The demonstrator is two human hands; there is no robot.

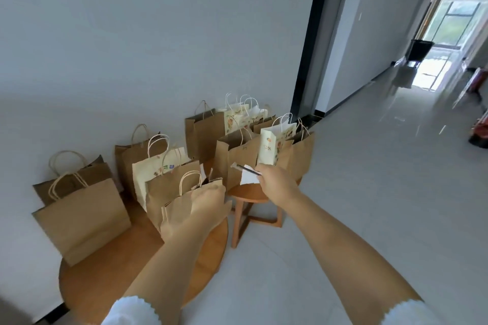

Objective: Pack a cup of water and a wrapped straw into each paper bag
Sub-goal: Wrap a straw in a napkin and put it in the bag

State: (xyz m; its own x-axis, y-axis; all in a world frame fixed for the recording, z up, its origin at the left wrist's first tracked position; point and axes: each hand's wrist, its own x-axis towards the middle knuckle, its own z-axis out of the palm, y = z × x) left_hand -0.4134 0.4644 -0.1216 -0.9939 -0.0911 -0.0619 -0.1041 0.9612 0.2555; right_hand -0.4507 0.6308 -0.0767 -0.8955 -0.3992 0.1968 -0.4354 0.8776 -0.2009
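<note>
Gripping the top edge of a small brown paper bag (184, 203) on the round wooden table (105, 272), the left hand (208, 200) holds it upright. At two o'clock from it, the right hand (274, 182) pinches a wrapped straw (247, 169) over the wooden stool (248, 194). More paper bags (237, 150) stand at twelve o'clock against the wall.

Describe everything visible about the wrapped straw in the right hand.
The wrapped straw is a thin dark stick in a white paper wrapper, the paper looking loose and crumpled near the grip. The right hand pinches it at one end. It lies almost level, tilted slightly, its free end pointing left toward the brown bag that the left hand holds at the rim. It hangs in the air above the stool, touching nothing but the fingers.
</note>
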